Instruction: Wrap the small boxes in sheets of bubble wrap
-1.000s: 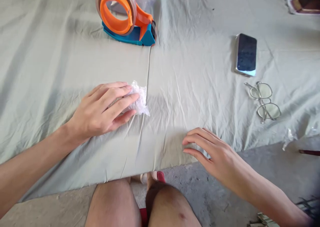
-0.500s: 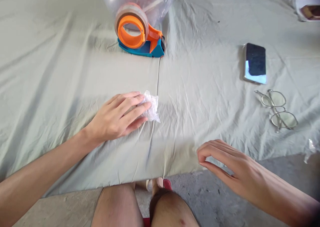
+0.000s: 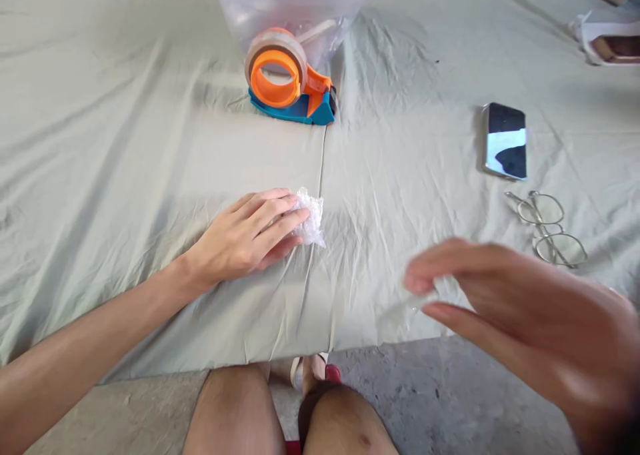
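Note:
My left hand (image 3: 250,235) holds a small bundle of bubble wrap (image 3: 313,221) against the cloth, its fingers lying over the left side and partly covering it. What is inside the wrap cannot be seen. Over the table's front right, my right hand (image 3: 480,295) is blurred by motion, with thumb and fingers apart. A faint clear glint shows by its fingertips, too indistinct to name. Beyond the bundle stands a tape dispenser (image 3: 320,108), orange and blue, with a roll of clear tape on it.
A translucent plastic tub (image 3: 305,8) stands behind the dispenser. To the right lie a phone (image 3: 505,141) and a pair of glasses (image 3: 550,225). A white-edged box (image 3: 593,38) is at the far right. The pale green cloth (image 3: 165,155) ends at the near edge.
My right hand has lifted and its thumb and fingers have parted. My left hand stays on the bundle. The view has shifted slightly, showing more of the tub.

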`<action>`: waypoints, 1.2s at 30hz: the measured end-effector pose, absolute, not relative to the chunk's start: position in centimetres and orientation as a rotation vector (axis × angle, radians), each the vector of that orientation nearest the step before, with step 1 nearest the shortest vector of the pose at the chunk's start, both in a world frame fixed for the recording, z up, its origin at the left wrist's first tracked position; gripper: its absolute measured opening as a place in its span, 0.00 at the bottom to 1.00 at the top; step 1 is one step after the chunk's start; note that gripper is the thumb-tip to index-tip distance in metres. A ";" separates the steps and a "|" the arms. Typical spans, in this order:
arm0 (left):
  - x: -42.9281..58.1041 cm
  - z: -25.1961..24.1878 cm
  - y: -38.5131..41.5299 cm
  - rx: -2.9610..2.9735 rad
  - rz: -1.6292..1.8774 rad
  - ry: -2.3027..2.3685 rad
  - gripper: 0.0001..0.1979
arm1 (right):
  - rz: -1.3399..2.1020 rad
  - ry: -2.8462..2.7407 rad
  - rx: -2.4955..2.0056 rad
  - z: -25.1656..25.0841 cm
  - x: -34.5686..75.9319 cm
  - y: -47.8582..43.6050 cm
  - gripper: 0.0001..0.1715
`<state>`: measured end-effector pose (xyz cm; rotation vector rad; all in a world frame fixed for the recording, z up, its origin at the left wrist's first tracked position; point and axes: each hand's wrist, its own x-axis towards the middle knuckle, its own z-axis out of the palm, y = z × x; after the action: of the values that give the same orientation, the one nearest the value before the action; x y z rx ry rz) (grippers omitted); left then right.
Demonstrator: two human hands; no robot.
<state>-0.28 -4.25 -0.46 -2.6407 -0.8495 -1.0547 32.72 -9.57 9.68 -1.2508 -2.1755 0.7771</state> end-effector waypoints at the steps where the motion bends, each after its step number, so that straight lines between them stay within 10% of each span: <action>1: -0.2 -0.4 -4.3 -2.632 -1.062 -0.843 0.21 | 0.897 -2.072 -1.119 9.3 31.5 -7.9 0.14; 36: 0.0 0.0 -4.3 -2.528 -1.104 -0.770 0.08 | 1.025 -1.776 -0.834 1.3 21.7 1.1 0.20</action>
<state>0.01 -4.30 0.00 -2.5278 -0.7699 -1.1039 21.72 1.13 1.33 -0.8336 -1.7758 1.0249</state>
